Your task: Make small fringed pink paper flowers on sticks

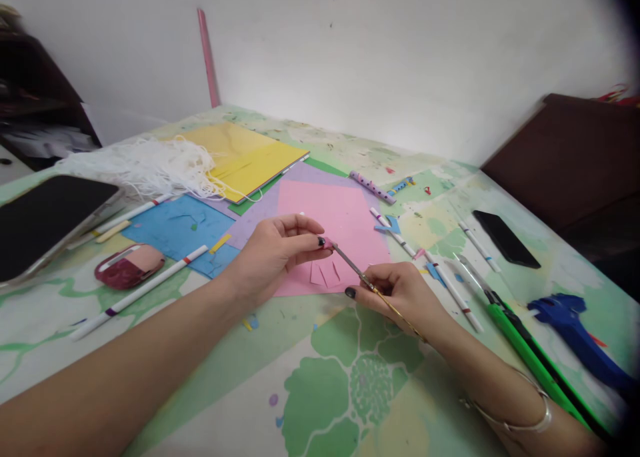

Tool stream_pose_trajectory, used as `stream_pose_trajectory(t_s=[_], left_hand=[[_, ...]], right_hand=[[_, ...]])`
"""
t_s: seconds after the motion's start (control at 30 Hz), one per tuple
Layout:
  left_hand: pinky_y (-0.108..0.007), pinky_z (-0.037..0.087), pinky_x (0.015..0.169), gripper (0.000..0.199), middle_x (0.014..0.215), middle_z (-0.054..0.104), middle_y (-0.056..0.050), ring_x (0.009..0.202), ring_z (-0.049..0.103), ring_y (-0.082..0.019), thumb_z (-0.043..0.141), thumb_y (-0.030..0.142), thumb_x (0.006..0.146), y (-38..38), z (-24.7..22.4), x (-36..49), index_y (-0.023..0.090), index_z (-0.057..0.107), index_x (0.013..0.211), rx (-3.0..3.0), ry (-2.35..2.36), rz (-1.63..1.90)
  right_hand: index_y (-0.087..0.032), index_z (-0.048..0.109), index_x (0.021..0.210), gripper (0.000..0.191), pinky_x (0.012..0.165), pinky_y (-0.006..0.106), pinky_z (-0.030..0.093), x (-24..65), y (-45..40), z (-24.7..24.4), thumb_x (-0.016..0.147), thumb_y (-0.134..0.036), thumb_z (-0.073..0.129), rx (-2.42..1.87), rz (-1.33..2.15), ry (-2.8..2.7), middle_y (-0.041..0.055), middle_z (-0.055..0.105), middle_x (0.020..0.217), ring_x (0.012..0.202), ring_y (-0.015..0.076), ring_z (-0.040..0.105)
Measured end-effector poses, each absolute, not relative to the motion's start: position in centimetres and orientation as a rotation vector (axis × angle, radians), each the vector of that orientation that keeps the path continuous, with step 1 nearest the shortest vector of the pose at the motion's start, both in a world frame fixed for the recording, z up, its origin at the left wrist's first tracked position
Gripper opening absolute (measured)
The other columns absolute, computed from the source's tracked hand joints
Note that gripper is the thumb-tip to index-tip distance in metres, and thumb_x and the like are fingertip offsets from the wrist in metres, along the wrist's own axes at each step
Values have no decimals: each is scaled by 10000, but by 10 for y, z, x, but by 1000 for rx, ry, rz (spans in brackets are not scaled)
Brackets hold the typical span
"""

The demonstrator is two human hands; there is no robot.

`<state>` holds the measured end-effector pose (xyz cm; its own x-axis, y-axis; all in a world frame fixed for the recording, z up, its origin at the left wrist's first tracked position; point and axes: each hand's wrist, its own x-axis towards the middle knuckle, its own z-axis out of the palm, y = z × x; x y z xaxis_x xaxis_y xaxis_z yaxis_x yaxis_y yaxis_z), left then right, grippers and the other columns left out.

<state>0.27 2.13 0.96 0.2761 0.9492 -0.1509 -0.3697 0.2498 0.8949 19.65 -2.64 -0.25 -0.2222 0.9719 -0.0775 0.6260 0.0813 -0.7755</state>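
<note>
While left fingers point(303, 245) pinch half-hidden pink scrap point(328, 243), right fingers point(367, 298) hold slim tool point(353, 264); type unclear

soft, diffuse light, pale glow across the wall point(350, 90), dark blurred upper-right corner

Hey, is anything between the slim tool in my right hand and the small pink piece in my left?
Nothing visible: the slim tool ends right at the small pink piece, above the pink sheet.

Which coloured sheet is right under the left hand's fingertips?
The pink sheet, on top of the lavender sheet. The blue sheet lies farther left; the yellow sheet, partly under white strings, and the green sheet lie farther back.
</note>
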Motion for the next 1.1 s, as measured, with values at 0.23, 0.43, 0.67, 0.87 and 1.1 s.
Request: stream_pose_trajectory(t_s=[0.23, 0.43, 0.67, 0.87, 1.1], left_hand=[[-296, 530, 770, 121, 699, 644, -24, 698, 653, -140, 698, 84, 647, 21, 10, 4, 104, 616, 732, 867, 845, 1046], [-280, 533, 752, 117, 692, 641, -19, 686, 651, -133, 697, 80, 651, 21, 9, 3, 102, 614, 731, 867, 834, 1051], [-292, 531, 761, 113, 695, 645, -25, 684, 652, -136, 695, 79, 648, 21, 9, 3, 104, 620, 729, 862, 837, 1047], [-305, 534, 761, 106, 691, 629, -17, 676, 638, -129, 697, 73, 636, 24, 9, 1, 105, 625, 707, 876, 814, 1025], [-292, 536, 770, 94, 717, 610, -1, 693, 627, -116, 691, 67, 647, 28, 7, -4, 109, 643, 716, 925, 733, 970]], right_hand=[[-168, 410, 523, 360, 425, 208, 168, 197, -26, -3, 736, -387, 601, -1578, 982, -1899, -66, 269, 467, 448, 57, 247], [-169, 390, 515, 366, 428, 210, 166, 197, -26, -3, 743, -372, 591, -1562, 971, -1915, -67, 262, 461, 451, 57, 244], [-171, 395, 523, 366, 419, 209, 164, 198, -26, -4, 737, -389, 597, -1563, 1002, -1903, -62, 261, 486, 465, 61, 238], [-172, 372, 512, 375, 433, 212, 165, 199, -25, -4, 730, -375, 600, -1538, 985, -1919, -64, 247, 490, 467, 59, 229], [-170, 373, 508, 347, 433, 219, 159, 201, -24, 0, 720, -336, 592, -1524, 1011, -1953, -59, 249, 509, 491, 66, 220]])
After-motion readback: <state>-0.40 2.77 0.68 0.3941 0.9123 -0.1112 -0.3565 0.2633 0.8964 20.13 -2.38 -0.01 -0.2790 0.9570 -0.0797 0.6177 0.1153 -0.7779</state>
